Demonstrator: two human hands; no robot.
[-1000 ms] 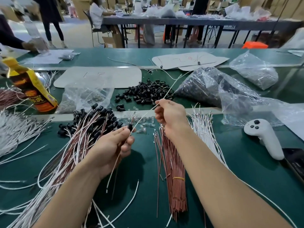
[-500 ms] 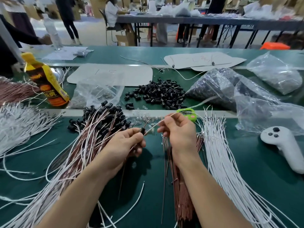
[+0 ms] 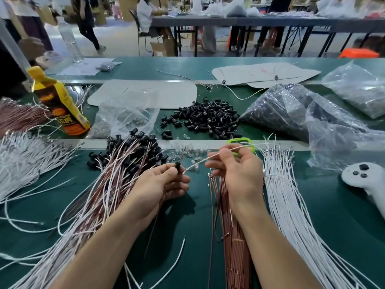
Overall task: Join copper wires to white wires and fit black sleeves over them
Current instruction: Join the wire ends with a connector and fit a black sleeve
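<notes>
Hands are closer together than a second ago; white wire (image 3: pixel 218 154) tip now sits just beside black sleeve (image 3: pixel 177 165). Left hand (image 3: pixel 162 182) pinches the sleeve, copper wire (image 3: pixel 183 156) poking out its top; right hand (image 3: pixel 235 170) pinches white wire. Wire looks light, floppy: best held near its tip. Sleeve small, stiff, easily dropped. Clear bag (image 3: pixel 277 109) holds dark parts, likely sleeves; another bag (image 3: pixel 125 113) holds pale bits.
</notes>
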